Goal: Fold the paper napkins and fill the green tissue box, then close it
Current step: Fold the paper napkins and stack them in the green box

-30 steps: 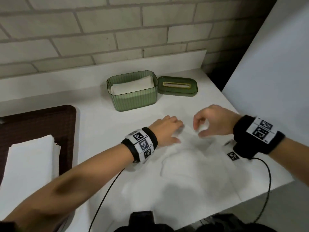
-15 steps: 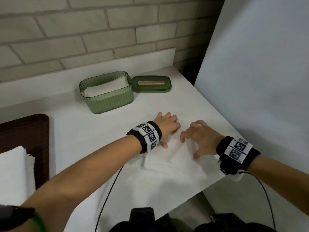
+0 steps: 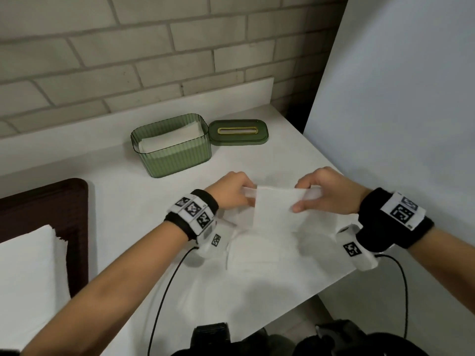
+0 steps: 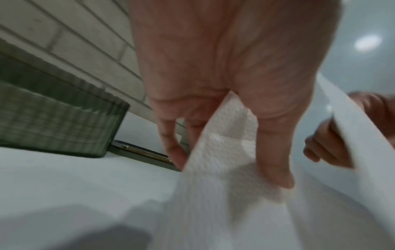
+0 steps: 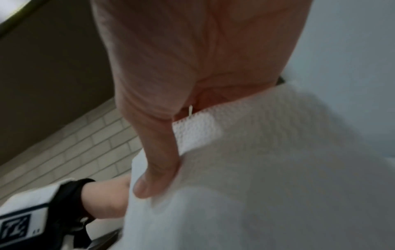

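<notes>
Near the worktop's front right edge, the left hand [image 3: 231, 192] and right hand [image 3: 326, 194] pinch one napkin [image 3: 279, 209]; uneven pulling could tear it or skew the fold before the green tissue box [image 3: 172, 146] near the back edge.

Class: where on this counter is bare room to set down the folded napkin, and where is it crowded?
Bare: between tray and box, and in front of the lid. Crowded: the near edge, where left hand and right hand hold the napkin.
</notes>
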Motion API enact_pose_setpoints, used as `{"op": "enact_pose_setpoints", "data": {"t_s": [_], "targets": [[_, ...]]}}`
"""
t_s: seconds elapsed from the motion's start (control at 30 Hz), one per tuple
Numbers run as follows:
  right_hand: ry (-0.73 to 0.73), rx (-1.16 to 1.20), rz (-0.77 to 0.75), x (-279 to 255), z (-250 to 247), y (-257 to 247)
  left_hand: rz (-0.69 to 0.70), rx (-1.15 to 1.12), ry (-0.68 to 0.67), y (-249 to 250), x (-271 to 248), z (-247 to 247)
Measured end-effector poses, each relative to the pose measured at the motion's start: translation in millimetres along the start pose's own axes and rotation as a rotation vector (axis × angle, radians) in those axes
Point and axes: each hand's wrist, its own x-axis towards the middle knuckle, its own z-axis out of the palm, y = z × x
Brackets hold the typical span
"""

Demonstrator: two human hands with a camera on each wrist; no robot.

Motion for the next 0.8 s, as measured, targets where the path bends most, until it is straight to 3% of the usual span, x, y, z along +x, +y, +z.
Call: {"op": "enact_pose_setpoints", "data": {"t_s": [0.2,0.33,0.47,0.53,0.7,0.8], "targets": [[0.034,-0.053,-0.198,35,9,-35,-0.016,-0.409,-0.001,-24,-29,-23],[-0.033,-0.006,-0.153,58,24,-50,0.031,-0.636,-0.018,-30,-54,-28],[-0.058,0.060,-0.131,74,36,-62,-0.122,-0.922,-0.017,-43,-77,-31],[-0.039,0.078,-0.148,82,43,-67,-0.164,-0.951,-0.009,-46,-90,-32],[0.013,0.122,-0.200,102,59,-86,-0.104,-0.713,0.305,-61,-112,-26],[0.010,0.105,-0.216,112,59,-96,-0.090,-0.748,0.465,-65,-127,-24]]}}
